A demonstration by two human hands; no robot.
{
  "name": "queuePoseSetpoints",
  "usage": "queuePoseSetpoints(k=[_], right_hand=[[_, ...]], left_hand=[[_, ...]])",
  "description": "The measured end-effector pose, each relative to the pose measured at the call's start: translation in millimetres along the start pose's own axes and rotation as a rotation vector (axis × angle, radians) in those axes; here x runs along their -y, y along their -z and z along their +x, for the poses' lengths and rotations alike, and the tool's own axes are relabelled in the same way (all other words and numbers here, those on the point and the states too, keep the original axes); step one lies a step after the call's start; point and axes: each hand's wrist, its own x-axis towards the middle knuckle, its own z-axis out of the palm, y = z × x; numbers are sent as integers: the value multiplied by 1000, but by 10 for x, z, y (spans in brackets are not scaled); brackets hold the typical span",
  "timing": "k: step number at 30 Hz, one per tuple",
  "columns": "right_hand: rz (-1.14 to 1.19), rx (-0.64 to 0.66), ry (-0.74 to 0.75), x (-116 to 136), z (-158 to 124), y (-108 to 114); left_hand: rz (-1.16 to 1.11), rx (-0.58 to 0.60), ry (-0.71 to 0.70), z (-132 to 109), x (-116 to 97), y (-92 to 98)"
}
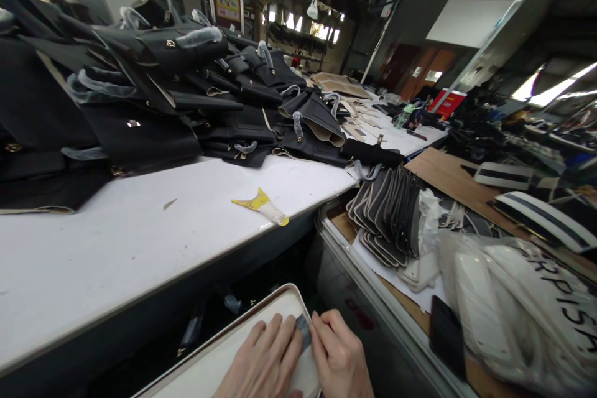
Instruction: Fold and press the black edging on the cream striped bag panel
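1. Your left hand (263, 360) lies flat on the white panel (242, 348), low in front of you.
2. Your right hand (338, 357) pinches the small grey piece (303, 329) — press it slowly, edges lined up.

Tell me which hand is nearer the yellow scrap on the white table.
Left. The left hand lies more directly below the yellow scrap; the right hand sits farther right.

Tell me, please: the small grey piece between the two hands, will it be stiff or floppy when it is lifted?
Probably floppy: the grey piece looks thin and lies flat on the white panel. Likely very light, since fingertips of the left hand and right hand alone handle it.
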Motion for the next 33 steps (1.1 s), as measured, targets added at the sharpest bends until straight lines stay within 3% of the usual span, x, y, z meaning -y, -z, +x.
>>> queuePoseSetpoints(k=[9,20,23,26,29,33], right_hand=[[73,65,48,-45,-36,59],[16,219,-58,185,6,207],[224,247,-191,134,120,266],[468,274,-454,-23,282,272],[719,440,-674,-197,425,224],[831,667,-719,-307,576,191]], left_hand=[[-46,1,73,48,7,150],[-115,-26,67,51,2,144],[-128,-37,57,55,20,137],[-142,-61,60,47,14,155],[-169,-79,79,21,5,169],[-217,-67,84,0,42,152]])
